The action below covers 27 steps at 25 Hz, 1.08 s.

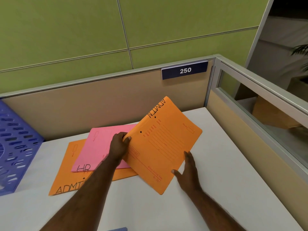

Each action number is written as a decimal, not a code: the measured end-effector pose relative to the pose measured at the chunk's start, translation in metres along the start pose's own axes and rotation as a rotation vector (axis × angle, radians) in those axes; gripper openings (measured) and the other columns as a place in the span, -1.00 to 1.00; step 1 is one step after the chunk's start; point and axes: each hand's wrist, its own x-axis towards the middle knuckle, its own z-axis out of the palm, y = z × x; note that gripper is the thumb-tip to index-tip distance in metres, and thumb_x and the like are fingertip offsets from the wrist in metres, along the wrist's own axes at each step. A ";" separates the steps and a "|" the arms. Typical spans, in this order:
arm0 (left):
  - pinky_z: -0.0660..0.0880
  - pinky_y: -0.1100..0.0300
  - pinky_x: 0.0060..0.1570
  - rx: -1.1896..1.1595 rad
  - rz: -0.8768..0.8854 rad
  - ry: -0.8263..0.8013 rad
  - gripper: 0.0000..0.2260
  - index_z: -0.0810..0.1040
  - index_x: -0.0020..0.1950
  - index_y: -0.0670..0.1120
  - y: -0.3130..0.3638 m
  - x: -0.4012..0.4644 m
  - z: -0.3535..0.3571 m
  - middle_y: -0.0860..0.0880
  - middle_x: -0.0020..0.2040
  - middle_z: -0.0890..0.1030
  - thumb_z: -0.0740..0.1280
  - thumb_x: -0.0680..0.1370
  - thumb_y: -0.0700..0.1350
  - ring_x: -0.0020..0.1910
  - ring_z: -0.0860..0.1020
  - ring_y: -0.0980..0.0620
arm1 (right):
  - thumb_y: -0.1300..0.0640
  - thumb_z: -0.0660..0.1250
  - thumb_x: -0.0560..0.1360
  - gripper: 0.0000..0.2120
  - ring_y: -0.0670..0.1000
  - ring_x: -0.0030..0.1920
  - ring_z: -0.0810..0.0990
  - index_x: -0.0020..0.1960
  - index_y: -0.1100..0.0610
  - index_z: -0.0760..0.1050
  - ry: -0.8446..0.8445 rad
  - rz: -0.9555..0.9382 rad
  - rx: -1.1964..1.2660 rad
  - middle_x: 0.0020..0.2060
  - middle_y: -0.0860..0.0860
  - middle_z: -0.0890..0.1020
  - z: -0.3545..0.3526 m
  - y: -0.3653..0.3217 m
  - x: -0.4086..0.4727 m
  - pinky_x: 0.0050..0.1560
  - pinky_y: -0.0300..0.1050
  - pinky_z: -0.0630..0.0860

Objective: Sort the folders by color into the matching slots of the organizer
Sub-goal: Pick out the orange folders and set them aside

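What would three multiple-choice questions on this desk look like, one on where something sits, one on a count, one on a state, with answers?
1. Where does the pink folder lie?
A. On the flat orange folder
B. Inside the blue organizer
C. Under the lifted orange folder only

2. How many orange folders are in view?
A. One
B. Two
C. Three

3. How is the lifted orange folder held?
A. Lying flat, untouched
B. Tilted, pinched by the left hand, right hand at its edge
C. Standing in a slot

Answers: 1 A, the pink one overlaps the flat orange one. 2 B, one flat and one lifted. 3 B, left fingers grip its edge while it tilts above the desk.
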 end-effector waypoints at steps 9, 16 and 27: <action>0.55 0.14 -0.35 -0.481 -0.138 0.090 -0.84 0.60 0.03 0.01 -0.022 -0.094 -0.059 -0.02 -0.12 0.65 0.22 0.63 -0.09 -0.17 0.62 -0.01 | 0.25 0.43 0.46 -0.49 0.08 0.06 0.63 0.36 0.08 0.38 0.046 0.169 0.419 0.10 0.11 0.64 -0.002 -0.039 -0.023 0.09 0.06 0.59; 0.57 0.21 -0.17 -0.568 -0.161 0.143 -0.87 0.55 0.11 -0.01 -0.050 -0.187 -0.142 0.02 0.01 0.67 0.23 0.63 -0.06 -0.04 0.65 0.04 | 0.28 0.39 0.47 -0.61 0.13 0.03 0.63 0.28 0.17 0.48 0.032 0.044 0.382 0.05 0.13 0.65 0.025 -0.103 -0.092 0.06 0.12 0.60; 0.56 0.20 -0.12 -0.452 -0.185 0.235 -0.71 0.44 0.35 -0.13 -0.158 -0.363 -0.294 -0.10 0.14 0.61 0.22 0.64 -0.14 0.02 0.63 -0.03 | 0.30 0.37 0.49 -0.67 0.17 0.09 0.59 0.25 0.23 0.49 -0.158 -0.070 0.235 0.09 0.15 0.62 0.138 -0.163 -0.266 0.14 0.20 0.55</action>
